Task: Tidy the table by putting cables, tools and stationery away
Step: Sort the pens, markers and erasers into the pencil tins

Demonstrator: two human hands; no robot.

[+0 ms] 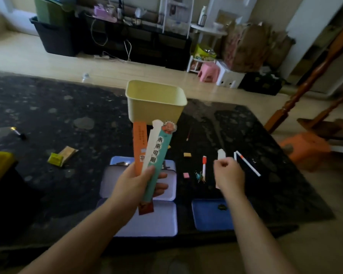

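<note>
**A:** Far left on the dark table we log a small black pen and a yellow-and-tan packet, both lying loose.

**B:** Centre: our left hand grips three card strips, orange, white and teal, fanned upright. The thumb presses the front and the fingers curl behind. We hold them above the open lavender tin, in front of the yellow bin.

**A:** Right of the tin, on the table, we note a yellow eraser, a pink eraser, and a red-capped marker touching some coloured pins.

**B:** Our right hand, fingers curled, pinches a white strip. Just beside it lies a white stick, and a blue tray sits nearer us.
</note>
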